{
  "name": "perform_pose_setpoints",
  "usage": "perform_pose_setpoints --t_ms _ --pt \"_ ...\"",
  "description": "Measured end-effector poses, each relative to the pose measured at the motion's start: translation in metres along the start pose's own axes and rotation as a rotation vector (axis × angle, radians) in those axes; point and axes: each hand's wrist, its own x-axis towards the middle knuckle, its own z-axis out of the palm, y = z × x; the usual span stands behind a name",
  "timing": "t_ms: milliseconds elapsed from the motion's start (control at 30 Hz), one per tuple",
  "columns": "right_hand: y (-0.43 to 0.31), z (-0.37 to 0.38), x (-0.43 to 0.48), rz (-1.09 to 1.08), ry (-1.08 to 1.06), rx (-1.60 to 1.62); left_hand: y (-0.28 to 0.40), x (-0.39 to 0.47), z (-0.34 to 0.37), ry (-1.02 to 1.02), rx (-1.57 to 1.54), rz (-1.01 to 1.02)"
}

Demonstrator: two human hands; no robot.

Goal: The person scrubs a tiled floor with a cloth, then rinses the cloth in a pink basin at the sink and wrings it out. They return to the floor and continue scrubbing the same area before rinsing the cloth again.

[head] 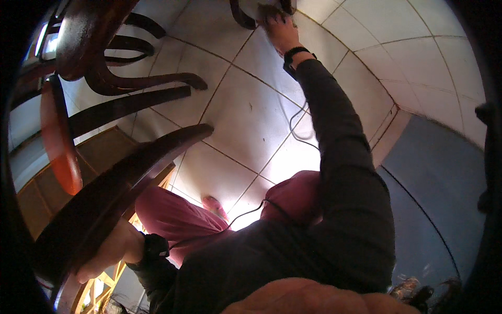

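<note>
My right hand [281, 33] reaches out to the top of the view, its fingers on a dark, rough-looking clump [268, 12] that might be a cloth or pad. The clump lies between two curved dark wooden legs [242, 16] near the tiled floor. At the lower left, my left hand [111, 249] rests against the edge of a dark polished wooden furniture part [117, 188]; its fingers are partly hidden, so its hold is unclear. Both wrists wear black bands.
Curved wooden furniture legs [157, 81] spread over the tiled floor [243, 106] on the left. Beside them is a reddish-brown wooden piece [60, 137]. A thin cable [292, 125] lies near my right arm. White wall tiles [415, 59] and a blue-grey surface [435, 172] stand on the right.
</note>
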Motion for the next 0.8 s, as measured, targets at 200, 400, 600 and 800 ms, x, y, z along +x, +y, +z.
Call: perform_pose_setpoints --t_ms 200,400,600,800 --pt "0.059 -0.038 -0.05 0.025 0.002 0.087 -0.008 -0.006 0.013 0.071 0.152 0.015" --pt "0.056 -0.034 0.004 0.34 -0.011 0.032 -0.021 -0.008 0.014 0.082 -0.059 -0.008" --pt "0.041 -0.045 -0.036 0.153 0.034 -0.123 0.0 -0.003 -0.006 0.281 0.491 0.596" --pt "0.066 -0.064 -0.068 -0.094 -0.177 -0.006 0.008 -0.009 -0.001 0.111 -0.178 -0.014"
